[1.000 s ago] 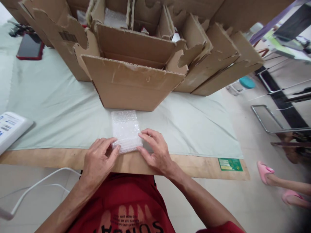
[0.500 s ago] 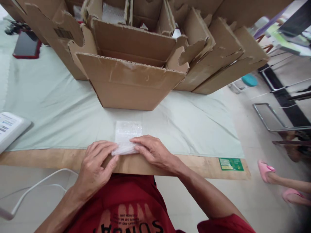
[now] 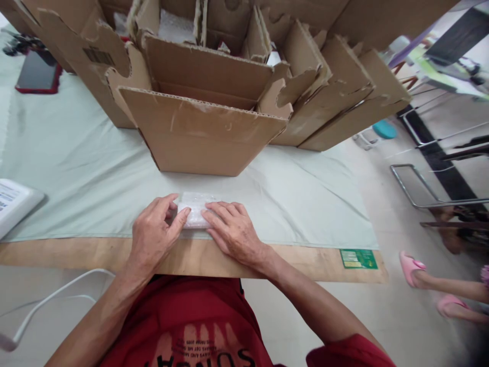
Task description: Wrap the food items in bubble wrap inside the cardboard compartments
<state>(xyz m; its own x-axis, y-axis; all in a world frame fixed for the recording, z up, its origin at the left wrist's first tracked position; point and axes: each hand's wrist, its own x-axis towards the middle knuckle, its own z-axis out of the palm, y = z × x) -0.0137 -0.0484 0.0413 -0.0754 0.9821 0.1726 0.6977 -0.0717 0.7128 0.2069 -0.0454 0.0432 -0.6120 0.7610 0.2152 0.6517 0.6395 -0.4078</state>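
A small piece of clear bubble wrap (image 3: 195, 205) lies folded into a short, thick roll on the pale green cloth (image 3: 84, 173) near the table's front edge. My left hand (image 3: 155, 237) pinches the roll's left end between thumb and fingers. My right hand (image 3: 233, 232) lies over its right half, fingers pressed down on it. Only the top and far edge of the roll show between my hands.
An open cardboard box (image 3: 202, 132) stands just behind the roll, with several more boxes (image 3: 336, 97) beyond it. A white device (image 3: 13, 201) sits at the left edge and a dark red-cased tablet (image 3: 36, 74) far left. Another person's feet in pink slippers (image 3: 412, 267) are on the floor at right.
The flat bubble wrap sheet has been rolled away from me into a short roll. Both hands have moved forward from the table edge onto the cloth with it.
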